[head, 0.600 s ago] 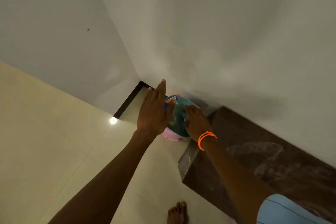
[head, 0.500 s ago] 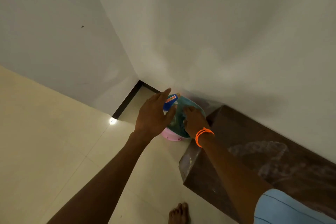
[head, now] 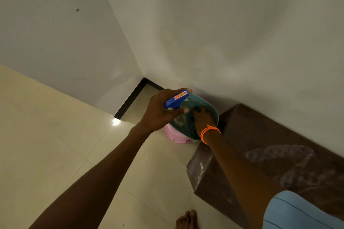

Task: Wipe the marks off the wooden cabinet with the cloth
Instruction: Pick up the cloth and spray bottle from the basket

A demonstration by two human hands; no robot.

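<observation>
A dark brown wooden cabinet (head: pixel 260 141) stands low against the right wall, with whitish smeared marks (head: pixel 283 156) on its top. Left of it a teal basin (head: pixel 208 106) rests on a pink stool (head: pixel 176 136). My left hand (head: pixel 160 109) is closed around the neck of a spray bottle with a blue trigger head (head: pixel 176 99), held over the basin. My right hand (head: pixel 202 117), with an orange band at the wrist, reaches down into the basin onto a dark blue cloth (head: pixel 190 126). Its fingers are partly hidden, so its grip cannot be judged.
White walls meet in a corner (head: pixel 143 77) behind the basin, with a black skirting strip at the floor. The floor is cream tile (head: pixel 55 135) with a bright light reflection. My bare foot (head: pixel 186 219) stands near the cabinet's front corner.
My left hand was open beside the bottle; it has now closed on it and the blue trigger head shows fully above the basin. My right hand stays in the basin.
</observation>
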